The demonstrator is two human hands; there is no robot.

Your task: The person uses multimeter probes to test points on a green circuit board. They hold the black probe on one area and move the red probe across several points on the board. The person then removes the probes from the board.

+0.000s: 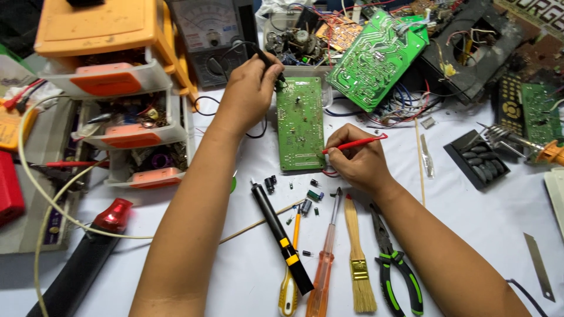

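Observation:
A narrow green circuit board (300, 123) lies flat on the white table (482, 223). My left hand (249, 91) grips a black meter probe (269, 61), its tip touching the board's top left corner. My right hand (355, 159) pinches a red meter probe (354, 144) like a pen, tip resting on the board's lower right edge. An analog multimeter (212, 38) stands behind my left hand, with black lead wires running to it. Small loose capacitors (314, 195) lie just below the board.
Near the front edge lie a black desoldering pump (282, 238), screwdrivers (325, 258), a brush (358, 258) and green-handled pliers (395, 267). Orange parts drawers (126, 100) stand left. A large green board (376, 58), wires and a black speaker housing (470, 44) crowd the back right.

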